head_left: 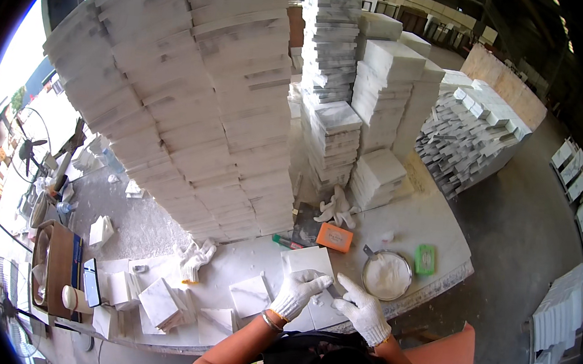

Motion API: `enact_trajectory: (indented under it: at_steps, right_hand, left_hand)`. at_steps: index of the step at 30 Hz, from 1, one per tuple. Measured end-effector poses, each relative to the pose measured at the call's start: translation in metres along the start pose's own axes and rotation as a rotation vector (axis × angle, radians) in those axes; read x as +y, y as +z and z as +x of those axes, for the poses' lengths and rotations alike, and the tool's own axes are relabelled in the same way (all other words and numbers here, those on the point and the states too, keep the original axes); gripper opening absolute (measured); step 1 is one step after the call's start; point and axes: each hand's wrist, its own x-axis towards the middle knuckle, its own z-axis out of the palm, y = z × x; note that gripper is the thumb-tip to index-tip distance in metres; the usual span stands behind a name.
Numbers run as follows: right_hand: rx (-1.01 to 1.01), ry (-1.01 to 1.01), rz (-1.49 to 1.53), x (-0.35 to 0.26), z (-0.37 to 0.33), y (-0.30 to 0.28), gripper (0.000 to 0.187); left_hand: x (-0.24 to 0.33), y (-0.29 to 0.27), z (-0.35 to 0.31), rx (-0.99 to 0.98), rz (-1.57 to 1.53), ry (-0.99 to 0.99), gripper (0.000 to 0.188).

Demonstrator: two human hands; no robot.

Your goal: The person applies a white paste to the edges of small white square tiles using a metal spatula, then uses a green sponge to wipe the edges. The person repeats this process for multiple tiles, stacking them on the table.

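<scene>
Both of my hands wear white knit gloves and meet over the front of the worktable. My left hand (301, 294) has its fingers drawn together, pointing right, above a white marble tile (305, 258); whatever they pinch is too small to make out. Just beside it, my right hand (365, 312) points up and left with fingers apart, and nothing shows clearly in it. A round metal bowl (409, 281) of white paste or powder stands right of my right hand, a scraper (369, 252) on its rim. An orange box (334, 238) and a green box (425, 259) lie beyond.
Tall stacks of marble tiles (194, 111) rise at the far left, with narrower stacks (329, 133) behind. Loose tiles (160, 302), a glove (193, 258), a phone (92, 282) and a cardboard box (55, 269) lie leftward. An orange-pink panel (444, 358) is near right.
</scene>
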Motion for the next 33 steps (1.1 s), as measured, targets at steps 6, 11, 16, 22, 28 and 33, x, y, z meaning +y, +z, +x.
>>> enact_trajectory:
  at_steps: [6,11,16,22,28,33]
  right_hand:
    - [0.119,-0.047,0.112,0.012,-0.006,0.007,0.057]
    - [0.109,-0.117,0.082,0.018,-0.011,0.004,0.056]
    - [0.030,0.010,-0.085,0.002,-0.019,-0.009,0.051]
    - [0.163,0.075,0.121,0.050,-0.033,-0.023,0.037]
    - [0.283,0.284,0.247,0.059,-0.022,-0.035,0.029]
    - [0.257,0.192,0.139,0.056,-0.008,-0.033,0.035]
  left_hand:
    - [-0.010,0.027,-0.003,-0.068,0.092,0.189,0.035]
    - [-0.031,0.019,0.006,-0.044,0.210,0.164,0.033]
    - [-0.009,0.005,-0.002,-0.017,0.170,0.011,0.031]
    - [0.031,-0.012,-0.005,0.233,0.652,0.376,0.033]
    - [0.013,-0.017,0.014,0.221,1.492,0.430,0.090]
    - [-0.009,-0.028,0.023,0.204,1.523,0.437,0.096]
